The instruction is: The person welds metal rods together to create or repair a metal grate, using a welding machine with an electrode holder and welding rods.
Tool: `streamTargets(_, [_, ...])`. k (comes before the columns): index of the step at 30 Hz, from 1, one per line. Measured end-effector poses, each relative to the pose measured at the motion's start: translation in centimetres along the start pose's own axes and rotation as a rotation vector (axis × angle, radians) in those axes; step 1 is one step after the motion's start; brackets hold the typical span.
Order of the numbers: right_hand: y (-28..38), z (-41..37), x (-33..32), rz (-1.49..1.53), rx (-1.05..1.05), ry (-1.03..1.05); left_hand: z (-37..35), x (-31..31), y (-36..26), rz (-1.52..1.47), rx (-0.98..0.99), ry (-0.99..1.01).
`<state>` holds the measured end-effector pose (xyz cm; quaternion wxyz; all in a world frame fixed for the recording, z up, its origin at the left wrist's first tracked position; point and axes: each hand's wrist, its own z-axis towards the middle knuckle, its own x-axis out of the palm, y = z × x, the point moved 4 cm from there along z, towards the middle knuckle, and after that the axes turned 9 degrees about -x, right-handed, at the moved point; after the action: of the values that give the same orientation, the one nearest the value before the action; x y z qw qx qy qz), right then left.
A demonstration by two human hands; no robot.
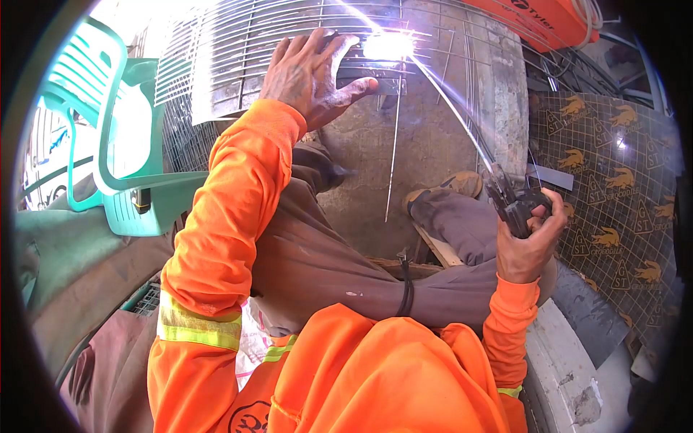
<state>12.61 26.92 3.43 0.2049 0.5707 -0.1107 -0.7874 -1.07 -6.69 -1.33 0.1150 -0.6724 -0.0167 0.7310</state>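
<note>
While the left hand (307, 76) lies open over the wire grid (249, 43), fingers spread forward and thumb out to the right, the right hand (533, 238) is closed around a black electrode holder (505, 195), wrist raised beside the knee. From the holder a thin rod (453, 110) slants up and left to a white glare (390, 47) at the grid, just beyond the left thumb. Brown ground (361, 155) shows below, a green plastic chair (144, 184) stands left, and a crocodile-printed board (613, 231) and an orange case (538, 22) sit right.
</note>
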Motion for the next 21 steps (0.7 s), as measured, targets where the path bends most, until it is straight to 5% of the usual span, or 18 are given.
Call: streamTargets(21, [-0.02, 0.08, 0.08, 0.015, -0.021, -0.025, 0.07, -0.41, -0.08, -0.032, -0.021, 0.001])
